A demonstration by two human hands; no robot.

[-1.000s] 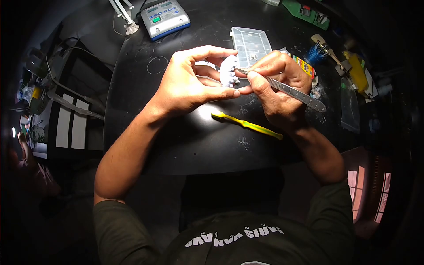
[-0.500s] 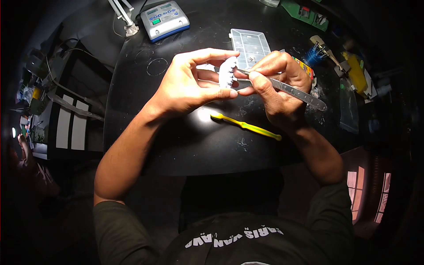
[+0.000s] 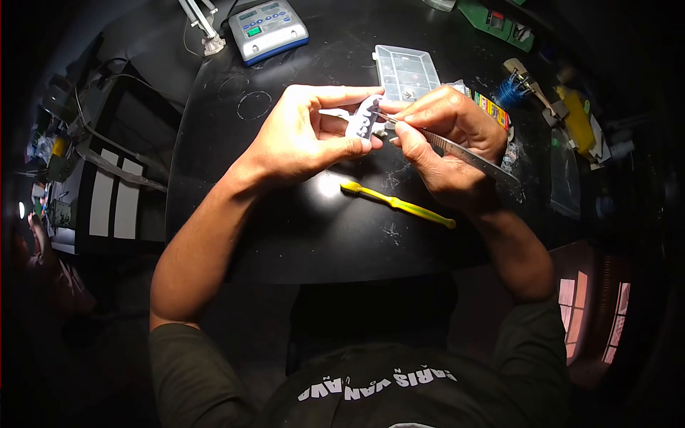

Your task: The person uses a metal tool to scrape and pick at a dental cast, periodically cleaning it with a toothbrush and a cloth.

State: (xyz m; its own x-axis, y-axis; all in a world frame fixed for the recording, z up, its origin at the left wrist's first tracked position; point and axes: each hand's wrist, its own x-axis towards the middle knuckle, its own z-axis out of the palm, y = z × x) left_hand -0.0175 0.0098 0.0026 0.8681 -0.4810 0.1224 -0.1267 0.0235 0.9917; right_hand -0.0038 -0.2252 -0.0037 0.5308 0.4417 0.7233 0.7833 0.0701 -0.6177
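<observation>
My left hand is closed around the ends of a small white dental model, thumb at its lower end and fingertips at its upper end. Its row of teeth faces up toward me and to the right. Pinched in my right hand is a slim metal scalpel with ruler marks along its flat handle. The scalpel's narrow tip reaches the right side of the model. Below both hands, a yellow toothbrush lies on the black table.
A clear compartment box with small pieces inside lies behind my hands. At the back left stands a silver-and-blue control unit beside a lamp arm. A green device, blue wire spool and yellow item occupy the right side.
The dental model has turned in my left hand, bringing its toothed face more into view. My right hand and the scalpel have shifted slightly, with the tip nearer the teeth.
</observation>
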